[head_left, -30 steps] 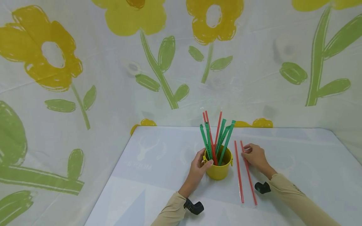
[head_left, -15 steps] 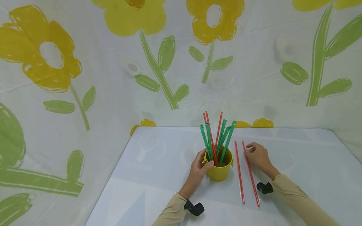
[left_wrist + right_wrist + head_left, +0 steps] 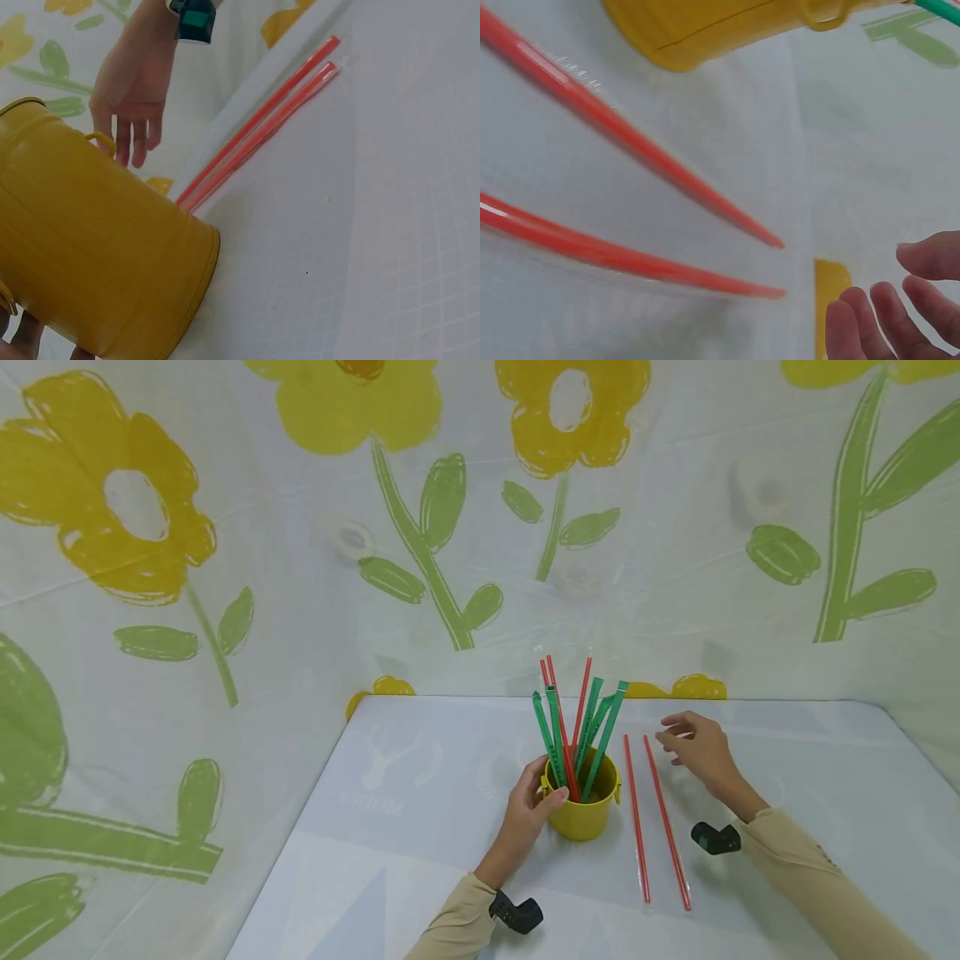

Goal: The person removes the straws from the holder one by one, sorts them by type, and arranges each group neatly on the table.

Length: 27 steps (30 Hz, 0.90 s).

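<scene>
A small yellow bucket (image 3: pixel 579 820) stands upright on the table, and my left hand (image 3: pixel 520 818) grips its left side with the thumb at the rim. Inside it lean several green paper-wrapped straws (image 3: pixel 604 735) and several red straws (image 3: pixel 582 697) in clear wrappers. To the bucket's right, two red straws lie side by side: a left one (image 3: pixel 637 827) and a right one (image 3: pixel 667 827). Just right of their far ends is my right hand (image 3: pixel 701 750), raised with loosely bent fingers and holding nothing. In the right wrist view, its fingertips (image 3: pixel 885 300) are apart from both straws.
The white table (image 3: pixel 420 893) carries faint grey printed patterns. Behind it and to the left hangs a pale curtain (image 3: pixel 285 610) with yellow flowers and green stems. A black wrist camera (image 3: pixel 516 912) sits at each sleeve cuff.
My right hand has let go of the right red straw and moved up and to the right, away from it. My left hand has stayed on the bucket.
</scene>
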Tool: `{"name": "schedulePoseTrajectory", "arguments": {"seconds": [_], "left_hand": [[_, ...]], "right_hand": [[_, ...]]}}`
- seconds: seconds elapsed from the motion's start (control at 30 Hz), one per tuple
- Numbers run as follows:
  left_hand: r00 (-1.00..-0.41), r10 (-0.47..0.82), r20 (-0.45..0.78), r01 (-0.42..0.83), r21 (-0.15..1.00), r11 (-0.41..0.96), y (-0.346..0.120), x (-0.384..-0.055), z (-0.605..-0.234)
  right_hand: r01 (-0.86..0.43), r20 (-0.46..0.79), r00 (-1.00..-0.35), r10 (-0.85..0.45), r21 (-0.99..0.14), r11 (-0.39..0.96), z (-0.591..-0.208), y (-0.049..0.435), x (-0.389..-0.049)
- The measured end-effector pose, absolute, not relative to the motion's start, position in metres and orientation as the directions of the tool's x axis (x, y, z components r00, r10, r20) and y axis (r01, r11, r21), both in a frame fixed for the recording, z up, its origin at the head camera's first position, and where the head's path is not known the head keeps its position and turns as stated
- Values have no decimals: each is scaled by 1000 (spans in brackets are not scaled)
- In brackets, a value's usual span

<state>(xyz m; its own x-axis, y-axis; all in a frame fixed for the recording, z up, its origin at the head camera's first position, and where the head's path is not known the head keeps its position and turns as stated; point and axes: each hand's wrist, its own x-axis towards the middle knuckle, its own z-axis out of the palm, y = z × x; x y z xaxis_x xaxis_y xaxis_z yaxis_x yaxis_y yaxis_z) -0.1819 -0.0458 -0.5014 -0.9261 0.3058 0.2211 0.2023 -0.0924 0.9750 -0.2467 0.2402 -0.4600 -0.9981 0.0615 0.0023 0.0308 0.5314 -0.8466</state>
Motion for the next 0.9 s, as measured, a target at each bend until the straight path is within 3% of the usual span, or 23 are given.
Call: {"name": "schedulePoseTrajectory", "arguments": {"seconds": [0.13, 0.5, 0.9], "left_hand": [[-927, 307, 217, 194, 975, -104, -45, -181, -499], [-921, 311, 236, 214, 971, -103, -45, -181, -498], [-926, 309, 216, 196, 976, -95, -46, -181, -500]], "right_hand": [[30, 20, -996, 88, -848, 529, -464, 248, -259], [-59, 105, -992, 64, -865, 499, -399, 228, -240], [-100, 140, -989, 50, -876, 473, -377, 218, -242]]}}
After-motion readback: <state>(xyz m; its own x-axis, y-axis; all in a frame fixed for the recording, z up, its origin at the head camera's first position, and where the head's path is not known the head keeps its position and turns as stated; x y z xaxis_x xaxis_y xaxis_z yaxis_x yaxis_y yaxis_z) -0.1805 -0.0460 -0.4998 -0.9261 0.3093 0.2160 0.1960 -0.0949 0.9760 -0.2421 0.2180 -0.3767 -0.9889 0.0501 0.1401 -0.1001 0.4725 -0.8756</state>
